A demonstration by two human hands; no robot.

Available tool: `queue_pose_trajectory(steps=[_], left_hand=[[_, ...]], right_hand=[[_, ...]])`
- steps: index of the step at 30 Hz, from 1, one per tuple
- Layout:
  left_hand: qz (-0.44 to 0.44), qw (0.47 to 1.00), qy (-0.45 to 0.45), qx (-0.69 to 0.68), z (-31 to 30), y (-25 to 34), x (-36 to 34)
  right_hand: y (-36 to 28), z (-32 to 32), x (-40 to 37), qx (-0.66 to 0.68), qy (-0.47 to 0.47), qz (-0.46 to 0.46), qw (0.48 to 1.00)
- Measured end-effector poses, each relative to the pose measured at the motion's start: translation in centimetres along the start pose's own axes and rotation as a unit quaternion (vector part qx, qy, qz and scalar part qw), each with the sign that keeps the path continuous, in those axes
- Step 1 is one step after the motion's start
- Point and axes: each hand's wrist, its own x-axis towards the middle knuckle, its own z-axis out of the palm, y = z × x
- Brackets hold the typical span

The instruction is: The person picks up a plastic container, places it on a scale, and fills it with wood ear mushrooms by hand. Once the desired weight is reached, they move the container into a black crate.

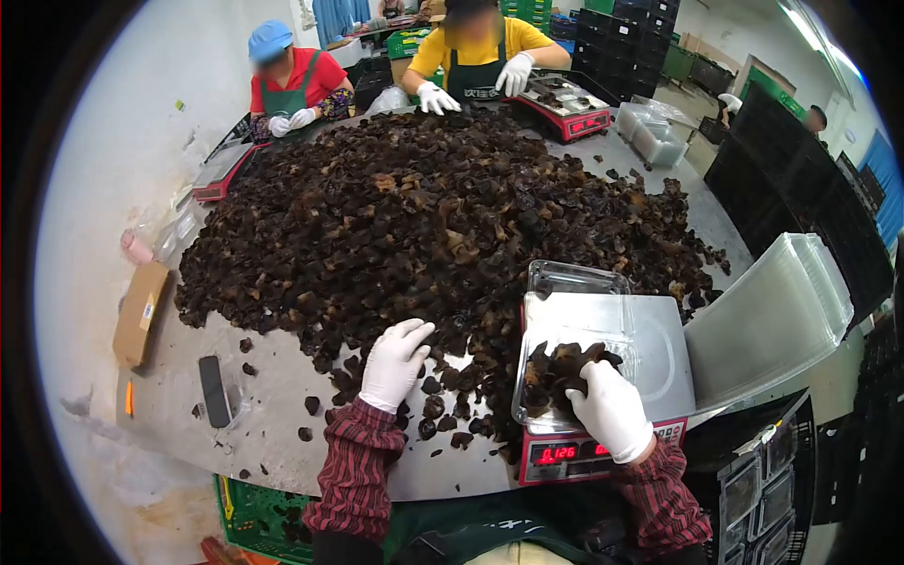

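We note the left hand (395, 363) in a white glove, palm down, reaching forward from a plaid sleeve to the near edge of the heap of dried black fungus (424, 207). Its fingers are spread and lightly bent, resting on loose pieces and gripping nothing that we can see. The right hand (612, 410), gloved alike, comes in from the lower right. Its wrist is over the front of the scale (664, 353) and its fingers are curled down into the clear tray (574, 315) that sits on the scale's platform. The tray holds a small dark clump of fungus at its near end, and its far end is bare. The fingertips are buried among those pieces, so we cannot tell whether they pinch any or merely press on them. The red readout (560, 454) is partly covered by the right cuff, and the digits are small and hard to read with certainty. The heap covers most of the round table (273, 414). A stack of clear trays (772, 320) leans just right of the scale, and a phone (215, 391) lies well left of the left hand. Across the heap two co-workers are seated, one in red (292, 80) and one in yellow (476, 47), each with both gloved hands at the table's far edge. The lens edge cuts off the room beyond them.
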Motion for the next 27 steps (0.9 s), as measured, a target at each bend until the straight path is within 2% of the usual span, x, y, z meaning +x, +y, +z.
queue_pose_trajectory(steps=[2, 4, 6, 7, 8, 9, 10, 12, 14, 15, 16, 18, 19, 20, 21, 22, 24, 26, 27], left_hand=[[0.047, 0.997, 0.015, -0.059, 0.3, 2.2, 0.5], [0.052, 0.989, 0.031, -0.136, 0.3, 5.1, 0.4], [0.019, 0.954, -0.028, -0.296, 0.2, 7.4, -0.4], [-0.066, 0.863, -0.088, -0.494, 0.0, 9.4, -1.0], [-0.148, 0.721, -0.143, -0.662, 0.0, 11.1, -1.7], [-0.162, 0.612, -0.197, -0.748, 0.3, 11.8, -2.1], [-0.198, 0.515, -0.217, -0.805, 1.1, 12.3, -2.9], [-0.27, 0.496, -0.224, -0.795, 0.6, 11.9, -4.4], [-0.288, 0.539, -0.229, -0.758, -0.9, 10.0, -5.6], [-0.279, 0.589, -0.215, -0.727, -2.0, 8.8, -6.6], [-0.328, 0.637, -0.203, -0.667, -3.6, 7.5, -7.5], [-0.395, 0.727, -0.219, -0.517, -6.3, 3.2, -10.5], [-0.357, 0.798, -0.253, -0.414, -7.7, 0.2, -12.6], [-0.284, 0.904, -0.258, -0.191, -9.8, -1.0, -14.0], [-0.27, 0.926, -0.25, -0.086, -10.6, -4.2, -17.6], [-0.298, 0.914, -0.273, 0.035, -12.1, -5.7, -20.0], [-0.394, 0.843, -0.319, 0.181, -15.0, -5.6, -22.3], [-0.331, 0.886, -0.225, 0.234, -15.1, -6.5, -23.1], [-0.309, 0.918, -0.174, 0.179, -14.6, -6.2, -21.7]], right_hand=[[0.6, -0.9, -0.4, 0.103, 0.013, 0.062, 0.993], [0.2, -3.4, -0.3, 0.167, -0.009, 0.128, 0.978], [-0.7, -4.9, 0.0, 0.242, -0.037, 0.2, 0.949], [-1.2, -5.1, 0.3, 0.251, -0.037, 0.142, 0.957], [-1.9, -5.2, 0.5, 0.26, -0.037, 0.084, 0.961], [-2.9, -6.6, 1.9, 0.266, -0.128, 0.036, 0.955], [-3.3, -6.7, 2.8, 0.282, -0.138, 0.03, 0.949], [-3.3, -6.9, 6.6, 0.277, -0.098, 0.06, 0.954], [1.0, -2.3, 10.2, 0.128, -0.037, 0.042, 0.99], [1.9, -1.3, 12.0, 0.087, -0.069, 0.042, 0.993], [2.5, -0.3, 13.5, 0.046, -0.101, 0.038, 0.993], [4.5, 3.7, 15.1, 0.051, -0.137, 0.005, 0.989], [3.9, 4.0, 15.3, 0.08, -0.148, -0.009, 0.986], [4.1, 5.0, 15.4, 0.084, -0.15, -0.015, 0.985], [5.0, 6.2, 15.3, 0.071, -0.142, -0.038, 0.987], [5.6, 7.0, 15.3, 0.057, -0.132, -0.059, 0.988], [5.2, 5.8, 15.2, 0.047, -0.132, -0.064, 0.988], [5.1, 2.4, 14.8, 0.034, -0.167, -0.056, 0.984], [4.6, 0.4, 14.0, 0.03, -0.174, -0.063, 0.982]])
